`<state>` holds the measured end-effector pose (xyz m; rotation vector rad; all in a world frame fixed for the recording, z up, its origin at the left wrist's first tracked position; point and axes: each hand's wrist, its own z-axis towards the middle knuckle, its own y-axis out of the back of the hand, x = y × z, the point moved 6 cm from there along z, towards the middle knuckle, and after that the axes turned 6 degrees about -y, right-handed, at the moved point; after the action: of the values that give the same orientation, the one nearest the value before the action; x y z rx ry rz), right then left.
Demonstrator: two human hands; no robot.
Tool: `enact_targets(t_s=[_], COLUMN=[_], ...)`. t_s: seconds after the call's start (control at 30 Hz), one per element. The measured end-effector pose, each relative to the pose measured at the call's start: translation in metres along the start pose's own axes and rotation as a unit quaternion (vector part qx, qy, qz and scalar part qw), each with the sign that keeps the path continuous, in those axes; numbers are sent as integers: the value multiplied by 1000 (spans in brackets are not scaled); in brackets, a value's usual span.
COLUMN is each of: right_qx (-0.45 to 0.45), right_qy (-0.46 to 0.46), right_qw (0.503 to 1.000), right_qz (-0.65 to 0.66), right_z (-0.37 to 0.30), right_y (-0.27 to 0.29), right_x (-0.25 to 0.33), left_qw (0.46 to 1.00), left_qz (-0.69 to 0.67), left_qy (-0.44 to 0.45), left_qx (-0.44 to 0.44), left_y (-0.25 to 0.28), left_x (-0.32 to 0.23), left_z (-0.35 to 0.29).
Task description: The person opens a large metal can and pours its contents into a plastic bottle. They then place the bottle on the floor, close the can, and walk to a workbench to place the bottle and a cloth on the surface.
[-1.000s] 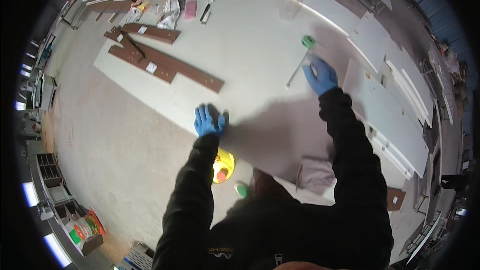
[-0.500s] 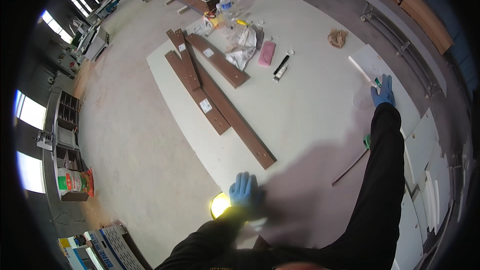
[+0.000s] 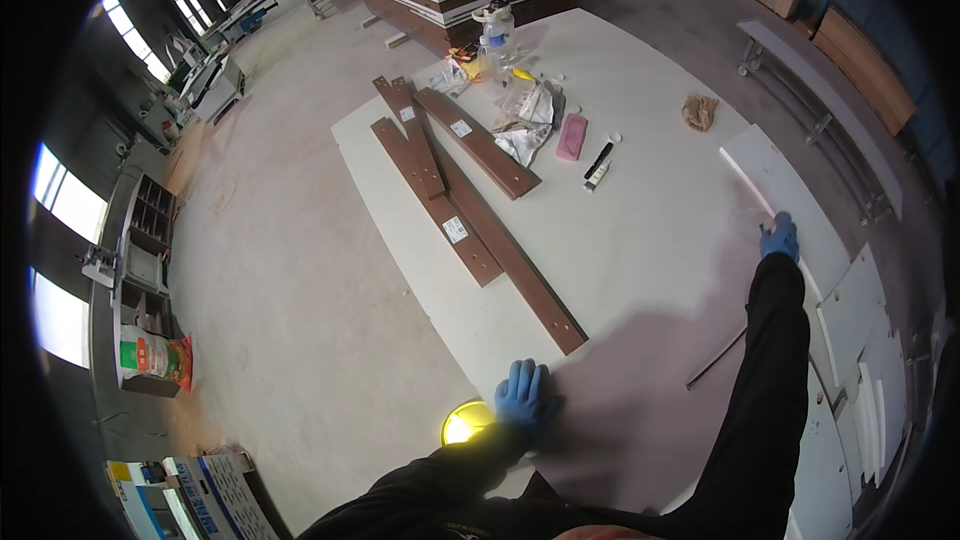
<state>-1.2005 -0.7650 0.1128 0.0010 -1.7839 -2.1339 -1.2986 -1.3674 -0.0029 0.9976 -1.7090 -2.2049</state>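
Note:
My left hand [image 3: 520, 392], in a blue glove, rests with fingers stretched out on the near-left edge of the white table [image 3: 660, 230]. My right hand [image 3: 780, 237], also gloved in blue, is at the left edge of a white panel [image 3: 790, 185] on the table's right side. Its fingers are curled together, with a small dark thing poking out on their left that I cannot make out. A thin dark strip [image 3: 715, 360] lies left of my right forearm. Brown drilled boards [image 3: 520, 270] lie overlapping left of the middle, some with white labels.
A pink block [image 3: 571, 137], a small white tube [image 3: 597, 176], crumpled plastic [image 3: 525, 125] and a clear bottle [image 3: 496, 32] sit toward the far end. A brown wad [image 3: 699, 112] is at far right. White panels [image 3: 855, 310] overlap at right; a yellow round thing [image 3: 468, 423] is beside my left wrist.
My right hand has gone from spread on the white panel to curled at its edge; the green thing there no longer shows. The whole view has shifted; my left hand stays on the table.

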Motion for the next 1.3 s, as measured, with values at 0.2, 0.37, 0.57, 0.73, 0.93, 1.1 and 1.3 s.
enact_targets(t_s=[0.2, 0.37, 0.57, 0.73, 0.93, 1.1, 1.3], right_qx=[15, -4, 168, 153, 124, 140, 212], right_qy=[27, 210, 119, 326, 354, 313, 192], right_qw=[999, 974, 951, 892, 893, 898, 900], right_qz=[-17, 87, 229, 272, 249, 275, 328], right_z=[-103, -270, -465, -588, -653, -672, -679], right_y=[57, 138, 174, 195, 220, 238, 236], right_x=[40, 82, 108, 178, 207, 217, 203], left_qw=[1000, 988, 897, 933, 846, 827, 682], left_qz=[-10, -11, -302, -307, -485, -507, -672], left_qy=[-7, -43, -207, -185, -141, -119, -91], left_qx=[16, -149, -246, 20, 171, 211, 275], left_y=[-10, 27, 126, 177, 238, 279, 279], left_x=[10, 5, 10, 35, 70, 82, 71], left_z=[-10, -18, -70, -156, -220, -242, -254])
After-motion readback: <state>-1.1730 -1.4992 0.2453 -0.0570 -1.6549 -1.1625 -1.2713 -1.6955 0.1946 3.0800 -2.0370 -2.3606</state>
